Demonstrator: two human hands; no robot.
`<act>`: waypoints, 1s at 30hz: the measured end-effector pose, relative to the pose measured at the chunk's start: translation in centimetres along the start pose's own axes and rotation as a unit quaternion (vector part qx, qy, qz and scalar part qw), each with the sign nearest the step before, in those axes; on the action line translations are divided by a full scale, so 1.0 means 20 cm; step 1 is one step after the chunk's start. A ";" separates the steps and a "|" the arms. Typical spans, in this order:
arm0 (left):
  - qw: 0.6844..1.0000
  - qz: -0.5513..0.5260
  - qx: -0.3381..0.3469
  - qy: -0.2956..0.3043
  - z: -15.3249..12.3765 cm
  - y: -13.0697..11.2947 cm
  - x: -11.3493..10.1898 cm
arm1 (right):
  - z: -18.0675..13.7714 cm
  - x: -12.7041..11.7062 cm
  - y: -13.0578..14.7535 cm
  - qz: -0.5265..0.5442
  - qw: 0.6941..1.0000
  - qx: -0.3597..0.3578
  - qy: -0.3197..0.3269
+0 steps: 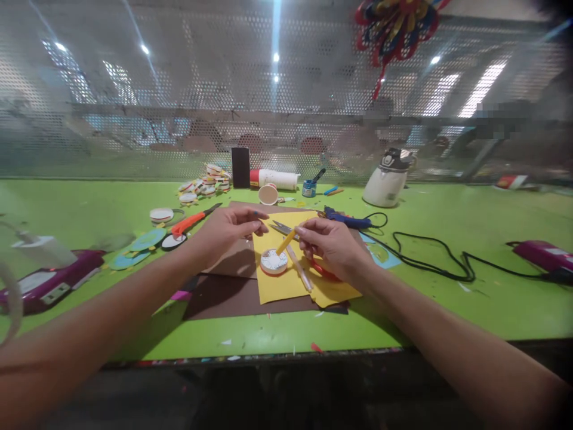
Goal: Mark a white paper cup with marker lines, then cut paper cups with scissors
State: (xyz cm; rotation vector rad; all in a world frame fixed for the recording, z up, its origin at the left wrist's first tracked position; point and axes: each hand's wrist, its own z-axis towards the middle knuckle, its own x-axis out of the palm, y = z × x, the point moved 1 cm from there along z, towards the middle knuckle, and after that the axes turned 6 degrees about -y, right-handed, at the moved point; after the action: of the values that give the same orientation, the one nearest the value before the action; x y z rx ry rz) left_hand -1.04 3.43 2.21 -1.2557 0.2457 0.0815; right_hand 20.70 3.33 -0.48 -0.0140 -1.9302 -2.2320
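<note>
My right hand (333,242) pinches a thin yellow paper strip (286,241) that slants down toward a round white disc with a red rim (274,261). The disc lies on a yellow paper sheet (286,285) over brown card (224,298). My left hand (224,230) hovers just left of the strip, fingers curled with thumb and forefinger close together; whether they grip anything is unclear. Scissors (283,227) and a clear glue stick (299,269) lie on the yellow sheet between and below my hands. A red ring (323,272) sits under my right hand.
An orange utility knife (192,221), blue paper cut-outs (143,242) and finished discs (203,182) lie left. A blue glue gun (347,219) with black cord (439,254), a white jug (387,179), a paint pot (308,188) and a paper cup (268,194) sit behind. Pink devices (54,280) (544,255) flank the green table.
</note>
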 end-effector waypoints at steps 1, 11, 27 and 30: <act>0.999 0.001 -0.022 0.025 0.00 -0.01 0.01 | 0.00 0.00 0.00 0.001 1.000 -0.003 -0.002; 0.991 0.023 -0.059 0.115 0.00 0.00 0.18 | 0.01 0.00 0.01 -0.047 0.999 -0.025 0.007; 0.945 0.241 -0.172 -0.139 -0.11 0.03 -0.51 | -0.06 0.02 -0.02 -0.325 0.928 -0.182 0.024; 0.932 0.263 -0.210 -0.138 -0.21 0.13 -0.59 | -0.06 0.02 -0.03 -0.341 0.919 -0.198 0.028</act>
State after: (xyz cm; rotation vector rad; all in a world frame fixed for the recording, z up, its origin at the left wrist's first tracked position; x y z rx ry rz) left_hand -13.51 1.14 1.31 -1.5543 0.3264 0.8032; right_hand 20.30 2.23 -1.12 0.7670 -1.5638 -2.9749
